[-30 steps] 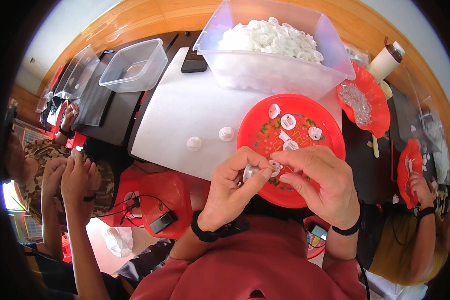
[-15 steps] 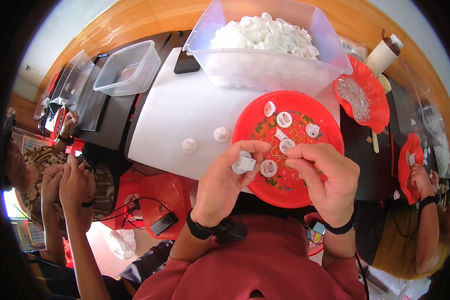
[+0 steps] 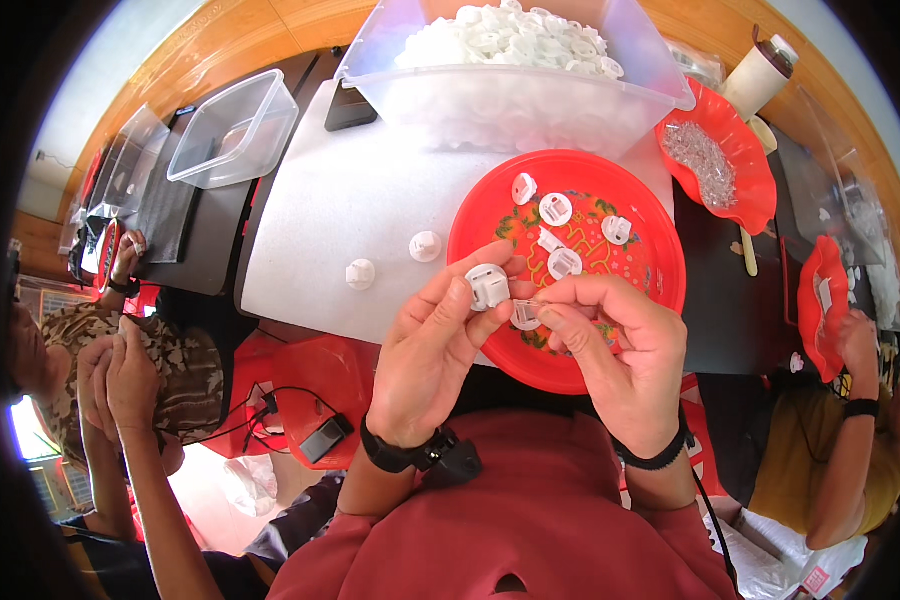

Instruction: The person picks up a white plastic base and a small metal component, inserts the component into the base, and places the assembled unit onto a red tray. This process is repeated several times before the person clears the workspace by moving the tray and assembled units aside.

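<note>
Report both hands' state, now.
Left hand: holding a white plastic part.
Right hand: curled toward a pinch; whether it grips anything cannot be told.

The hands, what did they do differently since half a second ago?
The left hand turned and now grips the white part with its thumb against it. The right hand moved left, closer to that part; I can't tell whether it picked anything up. The red plate and white sheet stayed put.

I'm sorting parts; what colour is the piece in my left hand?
The piece is white, best seen in the head view.
</note>
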`<move>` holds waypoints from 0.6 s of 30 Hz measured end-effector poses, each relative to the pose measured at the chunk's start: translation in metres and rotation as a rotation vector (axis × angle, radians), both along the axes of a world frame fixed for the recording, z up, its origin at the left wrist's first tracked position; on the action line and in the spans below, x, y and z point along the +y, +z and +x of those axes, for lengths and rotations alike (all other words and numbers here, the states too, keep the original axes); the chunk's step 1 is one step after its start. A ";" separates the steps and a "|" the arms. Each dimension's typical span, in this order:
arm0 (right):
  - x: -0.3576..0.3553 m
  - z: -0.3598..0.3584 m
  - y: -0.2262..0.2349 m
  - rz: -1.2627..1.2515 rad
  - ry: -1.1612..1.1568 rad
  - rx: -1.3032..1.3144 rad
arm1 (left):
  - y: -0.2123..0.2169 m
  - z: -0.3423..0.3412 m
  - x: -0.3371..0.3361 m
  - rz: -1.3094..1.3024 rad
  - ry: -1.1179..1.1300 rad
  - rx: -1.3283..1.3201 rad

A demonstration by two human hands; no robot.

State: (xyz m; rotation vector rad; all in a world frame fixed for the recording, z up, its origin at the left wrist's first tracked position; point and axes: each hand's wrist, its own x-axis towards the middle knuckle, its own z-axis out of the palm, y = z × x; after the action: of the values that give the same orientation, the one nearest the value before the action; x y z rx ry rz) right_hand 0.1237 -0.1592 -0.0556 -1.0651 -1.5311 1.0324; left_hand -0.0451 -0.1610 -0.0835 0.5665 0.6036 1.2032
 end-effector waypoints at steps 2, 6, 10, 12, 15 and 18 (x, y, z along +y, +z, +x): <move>0.000 -0.002 -0.001 -0.015 0.002 0.022 | 0.005 0.000 -0.001 0.008 0.007 0.053; 0.002 -0.005 -0.002 -0.034 0.008 0.046 | 0.009 -0.001 -0.005 0.022 0.022 0.157; 0.005 -0.005 -0.005 0.024 0.004 0.062 | 0.007 -0.003 -0.004 0.134 0.100 0.346; 0.006 -0.006 -0.005 0.045 0.007 0.063 | -0.001 -0.009 -0.004 0.143 0.091 0.309; 0.007 -0.010 -0.003 0.040 0.023 0.062 | -0.007 -0.009 -0.003 0.149 0.095 0.260; 0.007 -0.013 -0.002 0.029 0.036 0.103 | -0.009 -0.010 -0.003 0.152 0.083 0.211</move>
State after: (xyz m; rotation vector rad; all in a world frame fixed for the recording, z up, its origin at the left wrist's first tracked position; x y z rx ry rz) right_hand 0.1104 -0.1524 -0.0574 -0.9529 -1.4823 1.0699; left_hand -0.0550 -0.1636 -0.0929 0.8109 0.7233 1.2837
